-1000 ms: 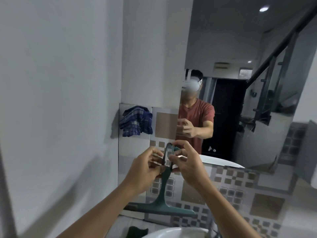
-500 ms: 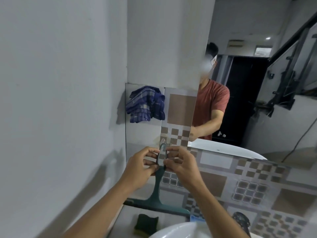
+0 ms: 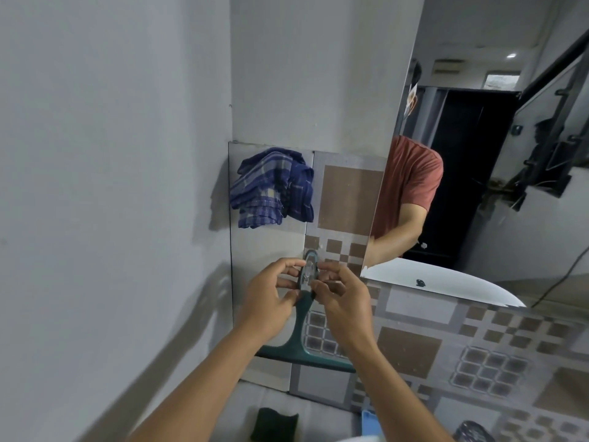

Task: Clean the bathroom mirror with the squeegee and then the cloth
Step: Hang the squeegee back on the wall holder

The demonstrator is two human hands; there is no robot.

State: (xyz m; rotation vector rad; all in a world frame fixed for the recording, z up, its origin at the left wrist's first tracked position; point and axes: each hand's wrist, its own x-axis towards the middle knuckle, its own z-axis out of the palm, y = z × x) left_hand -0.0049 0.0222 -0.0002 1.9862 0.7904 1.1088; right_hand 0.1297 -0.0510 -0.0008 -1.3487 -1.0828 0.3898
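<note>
A dark green squeegee hangs blade-down against the tiled wall, its handle loop at a small clear wall hook. My left hand and my right hand pinch the top of the handle from either side, right at the hook. A blue checked cloth hangs bunched on the wall above and to the left. The mirror fills the upper right and reflects a person in a red shirt.
A plain grey wall stands close on the left. Patterned tiles run below the mirror. A dark green sponge and a blue object lie on the ledge by the white sink edge at the bottom.
The view has swung left and closer to the wall. Both hands have carried the squeegee's handle loop up against the wall hook, and the blade now hangs near the tiles.
</note>
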